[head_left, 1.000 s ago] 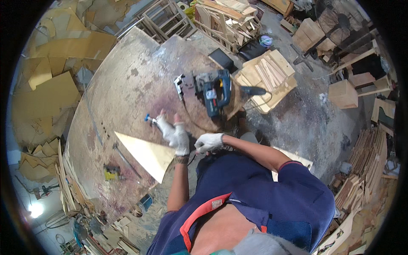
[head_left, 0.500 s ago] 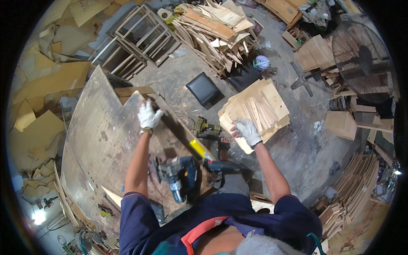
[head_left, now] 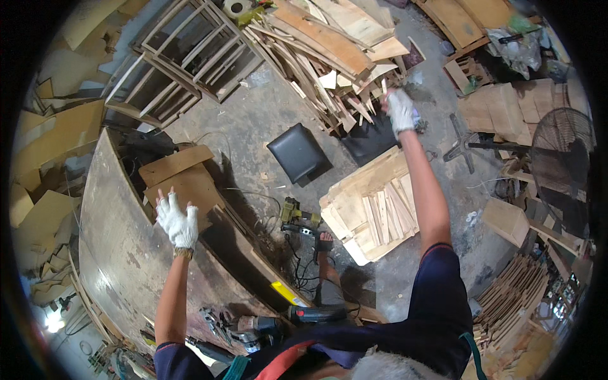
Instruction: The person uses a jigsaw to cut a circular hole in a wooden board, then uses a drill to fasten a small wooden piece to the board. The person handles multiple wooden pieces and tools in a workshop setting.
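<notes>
My left hand, in a white fingertip-less work glove, is open with fingers spread at the inner edge of the stained wooden workbench. It holds nothing. Beyond it, brown boards lie beside the bench edge. My right hand, gloved the same way, is stretched far out by the near end of a heap of scrap wood. Its fingers are blurred, and whether it grips a piece cannot be made out. Beneath my right forearm lies a stack of pale flat boards topped with thin wood strips.
A black square stool stands mid-floor. Nearby on the floor is a green nail gun. Power tools rest at the bench's near end. Wooden frames stand far left, a pedestal fan right.
My right hand has moved forward from the board stack to the scrap heap. My left hand has shifted left along the bench, still spread. The view has moved forward.
</notes>
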`<action>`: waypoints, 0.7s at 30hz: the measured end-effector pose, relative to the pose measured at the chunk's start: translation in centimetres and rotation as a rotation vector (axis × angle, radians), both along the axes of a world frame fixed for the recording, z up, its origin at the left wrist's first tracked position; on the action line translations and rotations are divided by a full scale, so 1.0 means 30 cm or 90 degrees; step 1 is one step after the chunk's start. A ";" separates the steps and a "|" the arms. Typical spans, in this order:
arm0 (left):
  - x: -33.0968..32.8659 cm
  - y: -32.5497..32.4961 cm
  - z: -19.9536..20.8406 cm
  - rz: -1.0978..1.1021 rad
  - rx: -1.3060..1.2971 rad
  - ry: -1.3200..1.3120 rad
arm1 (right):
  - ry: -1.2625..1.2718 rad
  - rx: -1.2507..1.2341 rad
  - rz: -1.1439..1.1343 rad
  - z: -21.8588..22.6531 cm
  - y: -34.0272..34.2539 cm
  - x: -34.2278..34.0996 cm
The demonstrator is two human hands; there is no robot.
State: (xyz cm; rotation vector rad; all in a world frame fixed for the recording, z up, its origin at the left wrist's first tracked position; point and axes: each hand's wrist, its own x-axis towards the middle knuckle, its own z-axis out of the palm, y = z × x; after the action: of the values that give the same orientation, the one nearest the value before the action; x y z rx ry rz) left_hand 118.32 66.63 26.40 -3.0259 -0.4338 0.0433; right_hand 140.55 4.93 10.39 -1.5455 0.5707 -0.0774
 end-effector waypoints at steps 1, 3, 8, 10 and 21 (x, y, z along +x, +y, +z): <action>-0.001 0.000 0.001 0.003 0.008 0.012 | 0.036 -0.242 0.121 -0.055 -0.064 0.105; 0.002 -0.001 0.002 -0.011 0.008 0.003 | 0.034 -0.275 0.092 -0.183 -0.147 0.296; 0.009 -0.011 0.012 -0.016 0.019 0.019 | 0.151 -0.935 0.343 -0.388 -0.296 0.573; 0.008 -0.013 0.015 -0.020 0.013 0.023 | 0.150 -0.747 0.248 -0.423 -0.295 0.640; 0.016 -0.018 0.021 -0.024 -0.023 0.019 | 0.041 -0.197 -0.061 -0.474 -0.206 0.870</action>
State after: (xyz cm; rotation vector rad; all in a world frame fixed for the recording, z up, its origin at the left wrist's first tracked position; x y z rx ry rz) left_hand 118.81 66.09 27.01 -3.0634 -0.3765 0.0952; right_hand 166.65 -1.26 -3.83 -1.8257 0.7083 -0.1969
